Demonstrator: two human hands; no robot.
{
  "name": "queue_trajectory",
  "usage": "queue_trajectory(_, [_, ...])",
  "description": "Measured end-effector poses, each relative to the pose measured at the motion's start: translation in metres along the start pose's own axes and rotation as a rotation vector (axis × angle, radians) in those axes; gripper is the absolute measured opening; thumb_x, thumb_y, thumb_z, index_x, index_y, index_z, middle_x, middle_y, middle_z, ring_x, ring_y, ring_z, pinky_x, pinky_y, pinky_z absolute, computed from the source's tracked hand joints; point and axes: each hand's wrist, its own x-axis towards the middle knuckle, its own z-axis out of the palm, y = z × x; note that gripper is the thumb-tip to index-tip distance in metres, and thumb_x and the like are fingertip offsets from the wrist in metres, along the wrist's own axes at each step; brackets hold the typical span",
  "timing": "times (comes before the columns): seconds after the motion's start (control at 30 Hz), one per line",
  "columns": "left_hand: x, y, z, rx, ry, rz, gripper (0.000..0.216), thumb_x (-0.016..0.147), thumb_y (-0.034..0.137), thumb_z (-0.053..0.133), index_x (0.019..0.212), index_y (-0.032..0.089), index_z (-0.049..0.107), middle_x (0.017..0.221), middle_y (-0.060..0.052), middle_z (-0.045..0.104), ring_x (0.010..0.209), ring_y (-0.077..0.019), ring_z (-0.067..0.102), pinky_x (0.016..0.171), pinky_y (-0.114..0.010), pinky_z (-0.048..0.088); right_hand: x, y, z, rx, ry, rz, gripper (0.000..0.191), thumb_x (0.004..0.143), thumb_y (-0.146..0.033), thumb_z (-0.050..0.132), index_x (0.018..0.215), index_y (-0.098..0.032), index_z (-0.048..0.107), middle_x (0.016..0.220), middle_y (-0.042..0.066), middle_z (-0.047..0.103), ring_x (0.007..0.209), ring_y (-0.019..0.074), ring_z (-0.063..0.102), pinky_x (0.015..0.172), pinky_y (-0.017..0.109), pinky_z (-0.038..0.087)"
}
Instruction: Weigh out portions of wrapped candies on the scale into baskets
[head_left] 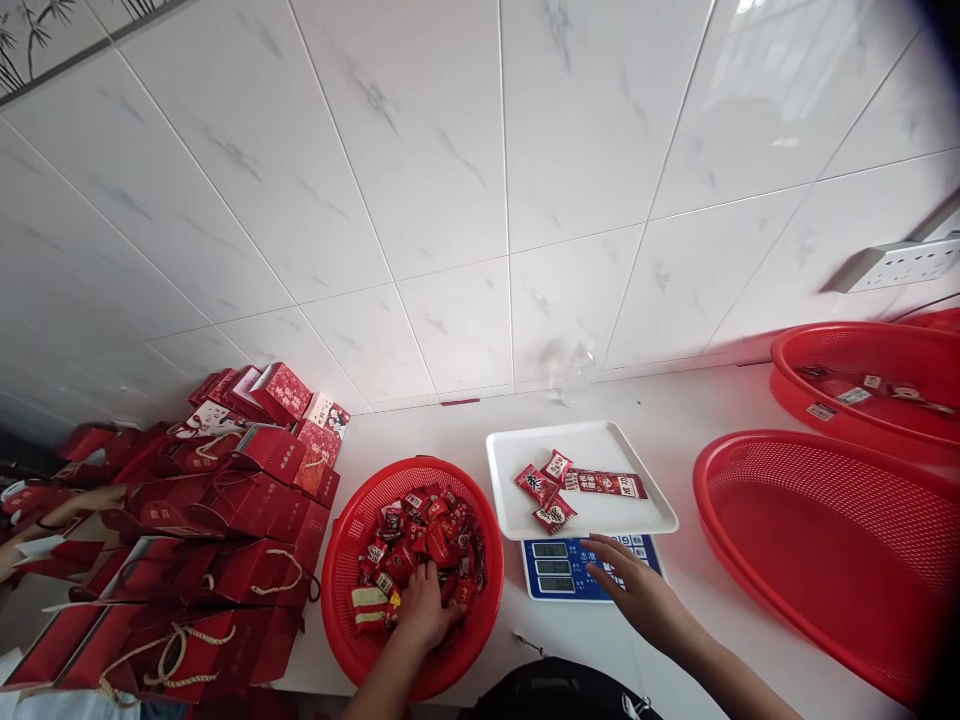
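My left hand (426, 612) reaches into a round red plastic basket (335, 600), touching the red-wrapped candies (442, 540) heaped there. Its thumb sits apart from the fingers, and I see nothing held. Fingers stretched out, my right hand (637, 595) hovers empty over the blue keypad panel of a digital scale (536, 588). On the scale's white tray (615, 440) lie several small red candy packets (536, 484) and a longer red packet (611, 484). The digits on the display are too small to read.
Red gift boxes (277, 510) with rope handles fill the left side. Another person's hand (97, 500) is among them. At the right stand a large red basket (825, 560) and another basket (795, 360) holding a few packets. A power strip (900, 265) is on the tiled wall.
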Motion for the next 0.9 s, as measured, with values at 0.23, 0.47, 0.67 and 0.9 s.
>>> queue_trajectory(0.23, [0.007, 0.013, 0.012, 0.057, 0.093, -0.01, 0.05, 0.072, 0.023, 0.055, 0.119, 0.012, 0.042, 0.126, -0.017, 0.048, 0.113, -0.0283, 0.049, 0.089, -0.036, 0.037, -0.001, -0.008, 0.006, -0.012, -0.05, -0.018, 0.046, 0.082, -0.051, 0.039, 0.115, -0.025, 0.059, 0.129, 0.007, 0.054, 0.119, 0.0263, 0.049, 0.096, 0.04, 0.043])
queue_trajectory(0.47, [0.02, 0.001, 0.001, -0.329, 0.09, 0.015, 0.039, 0.076, 0.011, 0.049, 0.113, 0.019, 0.039, 0.101, -0.005, 0.066, 0.089, -0.0134, 0.062, 0.074, -0.019, 0.041, -0.005, -0.006, 0.001, -0.013, -0.049, -0.001, 0.046, 0.082, -0.05, 0.039, 0.116, -0.025, 0.059, 0.13, 0.007, 0.053, 0.119, 0.0258, 0.049, 0.097, 0.039, 0.043])
queue_trajectory(0.67, [0.006, -0.004, -0.005, -0.286, 0.005, 0.096, 0.032, 0.072, 0.015, 0.051, 0.104, 0.022, 0.048, 0.098, -0.002, 0.067, 0.091, -0.0161, 0.061, 0.079, -0.022, 0.041, -0.009, -0.003, -0.003, -0.016, -0.036, 0.005, 0.047, 0.083, -0.051, 0.038, 0.116, -0.025, 0.059, 0.128, 0.008, 0.055, 0.118, 0.026, 0.05, 0.095, 0.041, 0.045])
queue_trajectory(0.9, [-0.004, 0.002, 0.003, 0.109, -0.191, 0.204, 0.076, 0.056, 0.015, 0.062, 0.129, 0.021, 0.041, 0.136, -0.013, 0.042, 0.12, -0.0308, 0.044, 0.099, -0.04, 0.032, -0.007, -0.001, 0.004, -0.006, -0.04, -0.005, 0.046, 0.081, -0.051, 0.041, 0.115, -0.025, 0.06, 0.129, 0.007, 0.055, 0.117, 0.0266, 0.051, 0.094, 0.04, 0.046])
